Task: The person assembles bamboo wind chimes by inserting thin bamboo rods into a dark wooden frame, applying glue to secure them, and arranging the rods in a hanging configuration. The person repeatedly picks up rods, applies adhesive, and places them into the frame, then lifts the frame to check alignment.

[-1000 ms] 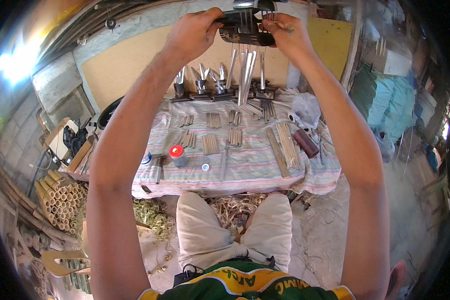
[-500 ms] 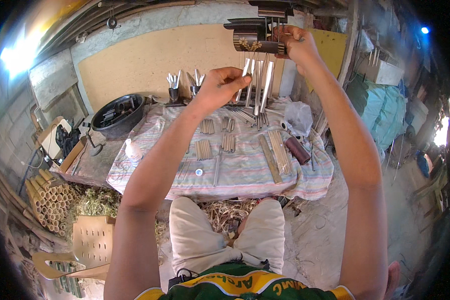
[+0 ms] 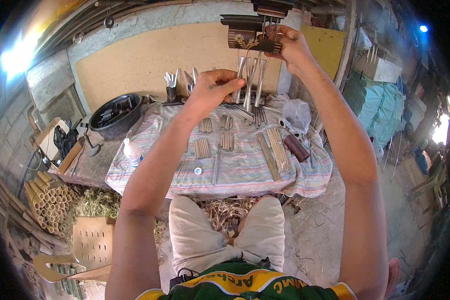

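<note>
My right hand is raised at the top of the view, its fingers closed on the right end of a wind chime's dark bamboo body. Gold flowers are painted on this body, and a second dark piece sits above it on thin rods. Several shiny metal tubes dangle below on strings over the table's far side. My left hand is beside them, thumb and fingers pinched on the leftmost tube; its fingertips are partly hidden.
A striped cloth covers the table. On it lie bundles of short tubes, thin sticks, a brown thread spool, a white bottle and a plastic bag. A black basin stands left, above a plastic chair.
Both hands and the chime have shifted slightly left. The hanging tubes have swung and now hang at somewhat different angles. Each hand keeps its grip.
</note>
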Available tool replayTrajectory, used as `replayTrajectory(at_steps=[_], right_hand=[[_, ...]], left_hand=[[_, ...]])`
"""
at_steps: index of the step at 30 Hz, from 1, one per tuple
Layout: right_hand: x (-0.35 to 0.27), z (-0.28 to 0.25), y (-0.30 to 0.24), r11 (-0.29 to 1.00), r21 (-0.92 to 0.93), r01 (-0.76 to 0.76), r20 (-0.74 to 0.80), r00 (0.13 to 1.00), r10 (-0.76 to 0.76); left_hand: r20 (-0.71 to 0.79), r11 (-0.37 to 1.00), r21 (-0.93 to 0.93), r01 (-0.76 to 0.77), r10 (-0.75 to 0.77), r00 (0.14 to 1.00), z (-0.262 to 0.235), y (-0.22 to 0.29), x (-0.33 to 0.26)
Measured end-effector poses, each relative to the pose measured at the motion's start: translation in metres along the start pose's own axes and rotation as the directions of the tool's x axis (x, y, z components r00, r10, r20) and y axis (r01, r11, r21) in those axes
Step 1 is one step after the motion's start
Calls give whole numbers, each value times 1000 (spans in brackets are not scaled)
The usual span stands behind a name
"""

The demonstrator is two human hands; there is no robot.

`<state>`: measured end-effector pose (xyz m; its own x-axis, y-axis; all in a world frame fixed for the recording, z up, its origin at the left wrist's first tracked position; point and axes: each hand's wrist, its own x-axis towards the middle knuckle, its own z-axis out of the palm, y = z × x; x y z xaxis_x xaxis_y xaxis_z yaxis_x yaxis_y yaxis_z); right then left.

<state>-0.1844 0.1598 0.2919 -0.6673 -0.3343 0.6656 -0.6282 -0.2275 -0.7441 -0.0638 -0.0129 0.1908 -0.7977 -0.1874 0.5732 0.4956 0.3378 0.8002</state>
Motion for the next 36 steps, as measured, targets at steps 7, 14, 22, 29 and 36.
replayTrajectory(at_steps=[7,14,22,29,36], right_hand=[[11,-6,8,995,100,-12,99,995,2],[10,-10,4,983,165,-86,227,973,48],[15,-15,11,951,279,-137,333,942,38],[17,-20,14,885,430,-181,385,923,1],[14,-13,4,962,256,-99,300,954,19]], left_hand=[[-70,993,14,-118,119,990,-35,18,6],[-92,955,72,-289,294,951,-57,68,41],[139,924,133,-358,340,930,-56,96,57],[247,842,270,-468,409,879,-62,117,61],[336,727,449,-519,401,852,-61,125,64]])
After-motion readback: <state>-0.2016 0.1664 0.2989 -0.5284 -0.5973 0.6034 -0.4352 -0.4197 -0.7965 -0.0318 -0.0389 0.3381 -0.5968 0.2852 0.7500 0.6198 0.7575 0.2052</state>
